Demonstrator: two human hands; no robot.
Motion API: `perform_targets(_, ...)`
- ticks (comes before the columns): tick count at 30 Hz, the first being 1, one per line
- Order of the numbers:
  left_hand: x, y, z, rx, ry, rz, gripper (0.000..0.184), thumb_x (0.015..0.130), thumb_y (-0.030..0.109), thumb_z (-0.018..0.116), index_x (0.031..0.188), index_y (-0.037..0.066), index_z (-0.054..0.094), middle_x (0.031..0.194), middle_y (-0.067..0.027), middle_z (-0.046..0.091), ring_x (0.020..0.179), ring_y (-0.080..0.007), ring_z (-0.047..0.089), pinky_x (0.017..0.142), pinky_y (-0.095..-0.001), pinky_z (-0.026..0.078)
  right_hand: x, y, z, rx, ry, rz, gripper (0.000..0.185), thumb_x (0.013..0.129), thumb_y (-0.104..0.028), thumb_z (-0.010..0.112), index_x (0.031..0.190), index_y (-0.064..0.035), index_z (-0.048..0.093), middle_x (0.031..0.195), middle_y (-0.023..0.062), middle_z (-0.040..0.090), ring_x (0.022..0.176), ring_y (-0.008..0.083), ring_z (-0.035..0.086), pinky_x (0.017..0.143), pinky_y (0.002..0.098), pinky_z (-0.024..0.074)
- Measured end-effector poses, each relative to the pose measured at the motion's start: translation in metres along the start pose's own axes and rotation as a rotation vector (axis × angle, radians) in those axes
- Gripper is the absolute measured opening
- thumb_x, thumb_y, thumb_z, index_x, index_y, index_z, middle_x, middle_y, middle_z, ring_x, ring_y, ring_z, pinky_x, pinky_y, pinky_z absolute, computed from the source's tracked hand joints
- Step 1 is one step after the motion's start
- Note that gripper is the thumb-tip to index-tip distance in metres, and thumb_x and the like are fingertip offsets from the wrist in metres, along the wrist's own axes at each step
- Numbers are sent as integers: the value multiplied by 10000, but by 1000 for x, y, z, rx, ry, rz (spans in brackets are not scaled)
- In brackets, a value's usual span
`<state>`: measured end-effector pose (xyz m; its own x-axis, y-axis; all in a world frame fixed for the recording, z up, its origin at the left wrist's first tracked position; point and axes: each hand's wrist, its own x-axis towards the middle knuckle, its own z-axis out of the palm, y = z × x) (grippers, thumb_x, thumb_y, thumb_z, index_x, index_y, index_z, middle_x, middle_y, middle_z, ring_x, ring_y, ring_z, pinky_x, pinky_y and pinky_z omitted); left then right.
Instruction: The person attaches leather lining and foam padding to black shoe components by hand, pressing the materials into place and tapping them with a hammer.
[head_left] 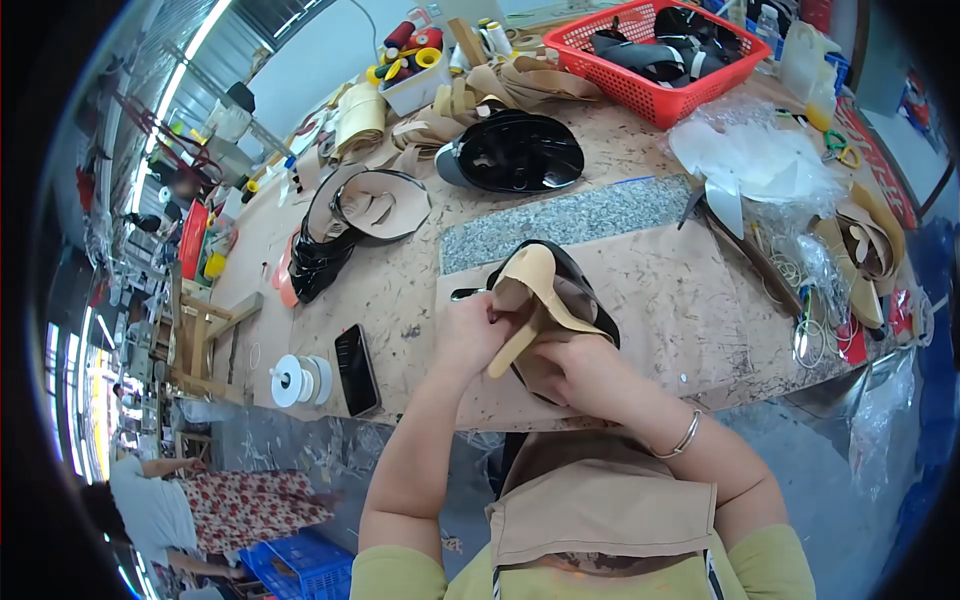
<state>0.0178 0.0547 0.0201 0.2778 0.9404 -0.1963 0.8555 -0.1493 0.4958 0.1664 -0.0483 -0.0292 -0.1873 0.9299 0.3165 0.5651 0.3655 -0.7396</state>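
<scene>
A glossy black shoe upper (606, 325) with a tan lining (535, 268) is at the table's front edge, its lining folded up and outward. My left hand (472, 332) is closed on the upper's left edge, with fingers curled in at the lining. Beside those fingers shows a small dark shiny piece (466, 294), too hidden to name. My right hand (580, 372) grips the near side of the upper, its fingertips partly hidden by the lining. A narrow tan strip (516, 350) of the lining sticks out between my hands.
Stacked black uppers (325, 250) lie left, and more black pieces (520, 150) behind a grey stone slab (570, 222). A red basket (660, 95) of black pieces stands far right. A phone (357, 370) and white spools (300, 380) lie left. A person (160, 510) stands beyond.
</scene>
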Motion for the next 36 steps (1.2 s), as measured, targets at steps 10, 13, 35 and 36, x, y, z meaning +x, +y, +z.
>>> perform_targets(10, 16, 0, -3, 179, 109, 514, 206, 774, 11, 640, 979, 24, 655, 937, -129, 684, 813, -316, 661, 749, -366, 525, 10, -17, 10, -343, -55, -23, 321, 735, -128, 647, 1031, -6, 630, 1106, 95, 604, 979, 282, 581, 815, 371, 503)
perform_targets(13, 32, -7, -1, -301, -52, 204, 214, 804, 13, 650, 1018, 13, 657, 947, -84, 689, 805, -194, 666, 734, -318, 530, 13, -18, 11, -454, -73, -57, 259, 756, -122, 617, 993, -18, 632, 1029, 97, 603, 925, 277, 586, 793, 365, 501)
perform_targets(35, 46, -9, -3, -531, -248, -26, 240, 822, -8, 618, 1058, 7, 659, 959, -62, 682, 808, -160, 639, 711, -298, 505, 11, -10, -18, -348, -195, 8, 86, 695, -16, 605, 743, 20, 666, 853, 184, 629, 846, 337, 629, 757, 397, 522)
perform_targets(36, 46, -7, 0, -565, -190, -47, 244, 823, 2, 630, 1065, 11, 658, 970, -62, 681, 826, -158, 637, 727, -296, 501, 11, -9, -16, -354, -139, -16, 98, 676, -13, 602, 735, 16, 675, 792, 185, 638, 812, 328, 639, 748, 386, 529)
